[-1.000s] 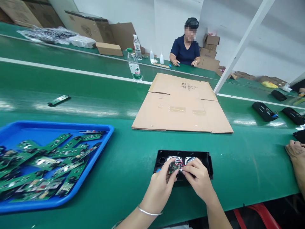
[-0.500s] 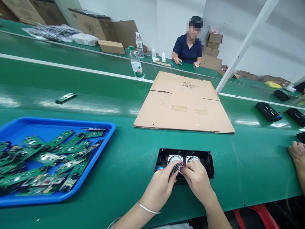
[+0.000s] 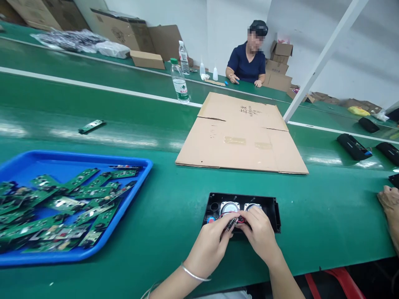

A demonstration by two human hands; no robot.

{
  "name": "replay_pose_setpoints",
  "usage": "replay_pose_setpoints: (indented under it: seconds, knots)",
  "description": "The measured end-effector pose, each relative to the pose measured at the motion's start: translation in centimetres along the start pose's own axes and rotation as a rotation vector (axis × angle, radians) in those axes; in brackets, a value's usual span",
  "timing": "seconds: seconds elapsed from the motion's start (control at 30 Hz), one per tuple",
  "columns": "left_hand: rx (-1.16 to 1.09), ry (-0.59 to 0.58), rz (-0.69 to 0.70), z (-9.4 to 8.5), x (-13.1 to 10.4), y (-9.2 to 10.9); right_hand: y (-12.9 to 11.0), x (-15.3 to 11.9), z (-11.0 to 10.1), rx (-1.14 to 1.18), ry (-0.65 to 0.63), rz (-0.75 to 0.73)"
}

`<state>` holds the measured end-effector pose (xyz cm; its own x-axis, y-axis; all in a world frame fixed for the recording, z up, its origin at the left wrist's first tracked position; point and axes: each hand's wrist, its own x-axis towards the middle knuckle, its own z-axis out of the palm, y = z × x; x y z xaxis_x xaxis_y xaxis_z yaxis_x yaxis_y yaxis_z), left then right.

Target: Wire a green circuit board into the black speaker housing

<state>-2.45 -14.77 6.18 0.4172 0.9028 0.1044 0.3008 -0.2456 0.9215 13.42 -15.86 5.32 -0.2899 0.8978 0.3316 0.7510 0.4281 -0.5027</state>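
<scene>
Circuit board point(image 3: 231, 224), green face showing a second earlier, now tipped nearly edge-on, pinched in left fingers point(image 3: 225, 219) over a black speaker housing point(image 3: 270, 206) on the green counter point(image 3: 168, 232); right fingers point(image 3: 247, 216) beside red wires point(image 3: 241, 219), exact grip hidden.

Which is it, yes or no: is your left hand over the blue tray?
No; the left hand is at the black housing, right of the blue tray.
</scene>
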Motion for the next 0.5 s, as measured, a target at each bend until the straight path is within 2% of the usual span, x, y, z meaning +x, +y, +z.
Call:
replay_pose_setpoints:
  seconds: [0.13,0.3,0.4,0.5]
  knots:
    - [-0.124,0.017,-0.014,0.2,0.0,0.1,0.1,0.0,0.2,0.006,0.027,-0.007]
    - [-0.145,0.008,-0.036,0.4,-0.1,0.0,0.1,0.0,0.4,-0.025,0.042,-0.015]
    - [-0.198,-0.025,-0.123,0.3,0.0,-0.1,0.0,-0.1,0.3,-0.004,0.043,0.006]
    - [-0.284,-0.028,-0.243,0.1,0.1,0.0,0.1,-0.4,-0.8,0.03,0.039,0.036]
